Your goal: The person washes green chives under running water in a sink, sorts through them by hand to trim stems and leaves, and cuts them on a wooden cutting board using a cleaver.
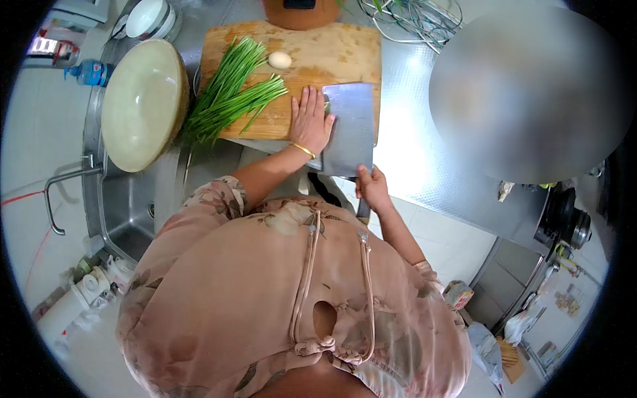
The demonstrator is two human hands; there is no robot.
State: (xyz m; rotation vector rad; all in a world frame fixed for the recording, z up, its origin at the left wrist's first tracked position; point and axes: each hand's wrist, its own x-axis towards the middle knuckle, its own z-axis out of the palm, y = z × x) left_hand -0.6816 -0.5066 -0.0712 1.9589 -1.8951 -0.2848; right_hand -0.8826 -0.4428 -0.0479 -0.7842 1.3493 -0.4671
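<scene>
A wide cleaver (348,123) rests with its blade over the right part of the wooden cutting board (332,50), its near end reaching past the board's front edge. My right hand (373,189) is closed around the cleaver's handle. Flat on the board, fingers stretched, lies my left hand (310,123), its thumb at the blade's left edge. Something small shows between its fingertips and the blade, but I cannot make it out. Left of that hand, long green stalks (229,93) lie in two bunches. An egg (280,60) sits behind them.
A large cream bowl (142,103) stands at the left beside the sink (126,212) and its faucet (70,176). Behind the board is a brown pot (302,18). Tangled cables (424,23) lie at the back right. A blurred round shape (531,93) covers the right counter.
</scene>
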